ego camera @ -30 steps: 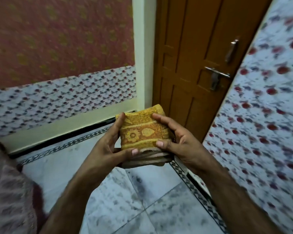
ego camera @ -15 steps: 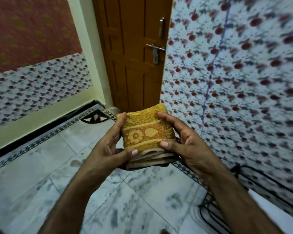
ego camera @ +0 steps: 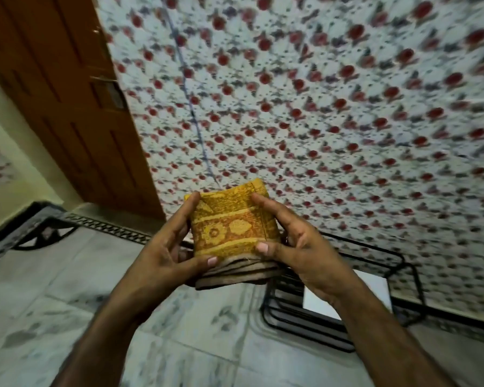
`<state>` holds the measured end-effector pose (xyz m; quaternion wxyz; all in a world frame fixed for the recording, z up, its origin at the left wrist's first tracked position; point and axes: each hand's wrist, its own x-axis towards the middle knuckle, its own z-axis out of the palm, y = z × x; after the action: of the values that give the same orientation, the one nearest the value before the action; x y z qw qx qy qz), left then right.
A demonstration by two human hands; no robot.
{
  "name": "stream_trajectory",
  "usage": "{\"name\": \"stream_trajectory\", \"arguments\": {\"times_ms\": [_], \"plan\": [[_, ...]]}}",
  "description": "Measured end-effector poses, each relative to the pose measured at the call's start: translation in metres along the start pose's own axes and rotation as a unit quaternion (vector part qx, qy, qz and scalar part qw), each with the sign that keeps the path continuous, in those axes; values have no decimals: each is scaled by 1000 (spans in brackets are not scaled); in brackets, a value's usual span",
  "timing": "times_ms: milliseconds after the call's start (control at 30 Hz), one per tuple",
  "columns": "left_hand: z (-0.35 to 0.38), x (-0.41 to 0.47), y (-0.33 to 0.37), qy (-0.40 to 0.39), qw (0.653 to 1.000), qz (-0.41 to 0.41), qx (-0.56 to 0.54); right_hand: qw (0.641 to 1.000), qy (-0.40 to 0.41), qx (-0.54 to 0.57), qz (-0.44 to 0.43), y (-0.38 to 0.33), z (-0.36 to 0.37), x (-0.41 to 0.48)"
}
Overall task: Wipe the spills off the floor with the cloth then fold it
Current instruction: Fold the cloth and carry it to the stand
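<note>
You are gripping the folded cloth between your left hand and right hand; slackening either risks the layers springing apart.

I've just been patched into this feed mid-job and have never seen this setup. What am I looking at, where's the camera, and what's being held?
There is no machine here: those are a person's two bare hands. The single camera is worn on the person's head and looks forward and down, so both arms reach in from the bottom edge. The left hand and right hand together hold a folded yellow and orange patterned cloth, each gripping one side of it. Below them is a grey-veined tiled floor, with a black wire rack by the flower-patterned wall tiles. A brown wooden door is at upper left.
</note>
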<state>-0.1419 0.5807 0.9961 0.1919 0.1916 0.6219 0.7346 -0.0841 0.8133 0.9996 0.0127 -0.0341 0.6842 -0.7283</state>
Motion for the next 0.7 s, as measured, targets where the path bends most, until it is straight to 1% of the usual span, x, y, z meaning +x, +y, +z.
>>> {"name": "stream_trajectory", "arguments": {"times_ms": [167, 367, 567, 700], "plan": [[97, 37, -30, -42, 999, -20, 4, 999, 46, -22, 18, 3, -102, -49], [205, 75, -72, -82, 995, -52, 21, 992, 95, -66, 55, 11, -207, -104], [279, 122, -114, -139, 985, -93, 42, 982, 152, -77, 79, 35, -284, -136], [318, 168, -154, -184, 974, -116, 66, 968, 211, -90, 102, 62, -332, -141]]}}
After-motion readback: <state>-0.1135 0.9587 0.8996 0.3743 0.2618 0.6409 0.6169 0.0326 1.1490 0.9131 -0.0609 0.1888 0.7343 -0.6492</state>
